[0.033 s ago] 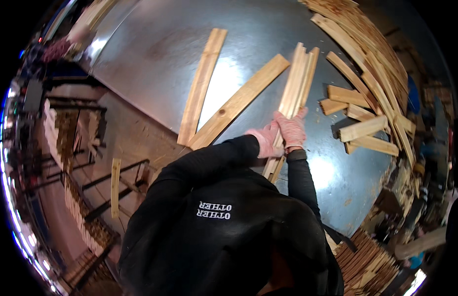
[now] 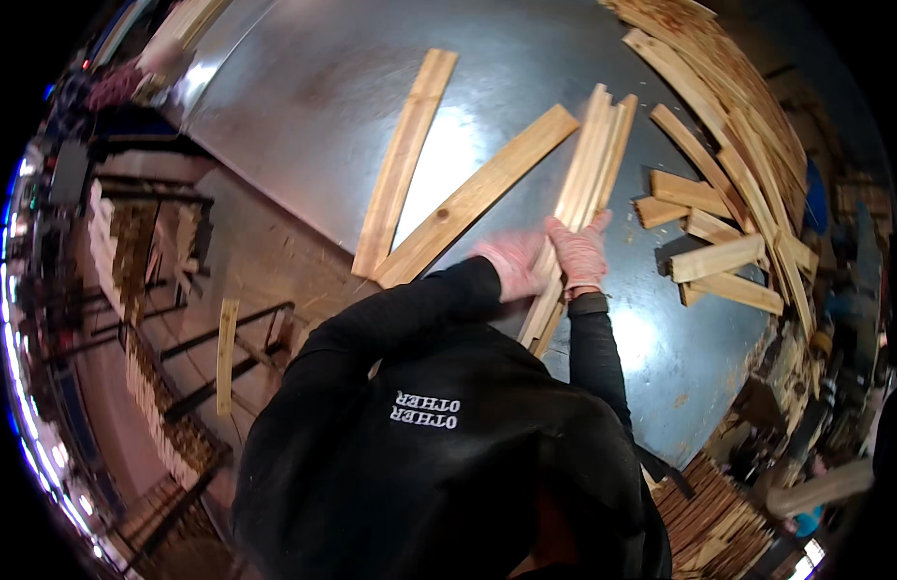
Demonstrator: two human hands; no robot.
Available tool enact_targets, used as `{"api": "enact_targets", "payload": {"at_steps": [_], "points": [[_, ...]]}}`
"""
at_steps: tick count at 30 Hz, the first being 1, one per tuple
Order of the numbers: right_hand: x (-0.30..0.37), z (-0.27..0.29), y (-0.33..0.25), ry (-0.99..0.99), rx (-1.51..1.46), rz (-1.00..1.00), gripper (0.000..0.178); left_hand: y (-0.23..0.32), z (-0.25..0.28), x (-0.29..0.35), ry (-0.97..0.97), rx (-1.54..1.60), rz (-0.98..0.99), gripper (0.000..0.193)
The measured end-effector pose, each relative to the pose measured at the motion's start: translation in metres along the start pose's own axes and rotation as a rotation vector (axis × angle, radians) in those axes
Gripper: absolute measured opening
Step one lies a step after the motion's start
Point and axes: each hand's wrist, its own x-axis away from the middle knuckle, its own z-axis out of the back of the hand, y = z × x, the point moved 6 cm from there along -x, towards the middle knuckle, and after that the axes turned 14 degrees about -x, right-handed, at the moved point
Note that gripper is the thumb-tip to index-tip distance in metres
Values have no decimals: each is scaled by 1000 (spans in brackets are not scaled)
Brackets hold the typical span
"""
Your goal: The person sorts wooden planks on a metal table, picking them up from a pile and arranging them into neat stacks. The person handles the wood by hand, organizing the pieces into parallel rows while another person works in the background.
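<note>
Both my hands wear pink gloves and come together on a bundle of thin wooden slats (image 2: pixel 589 164) lying on a shiny metal table (image 2: pixel 303 97). My left hand (image 2: pixel 511 261) is blurred and grips the bundle's near end from the left. My right hand (image 2: pixel 579 251) is closed over the same bundle from the right, fingers pointing away from me. The slats fan out slightly at their far end. My black sleeves and hooded top fill the lower middle of the view.
Two longer planks (image 2: pixel 405 159) (image 2: pixel 477 193) lie left of the bundle. Several short boards (image 2: pixel 719 256) sit to the right, before a long pile of slats (image 2: pixel 748 126). Stacked wood (image 2: pixel 709 512) is at lower right and racks (image 2: pixel 149 290) stand on the floor left.
</note>
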Motion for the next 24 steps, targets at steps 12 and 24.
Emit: {"api": "enact_targets", "payload": {"at_steps": [12, 24], "points": [[3, -6, -22, -68, 131, -60, 119, -95, -50, 14, -252, 1654, -86, 64], [-1, -11, -18, -78, 45, 35, 122, -115, -72, -70, 226, 549, 305, 48]]}}
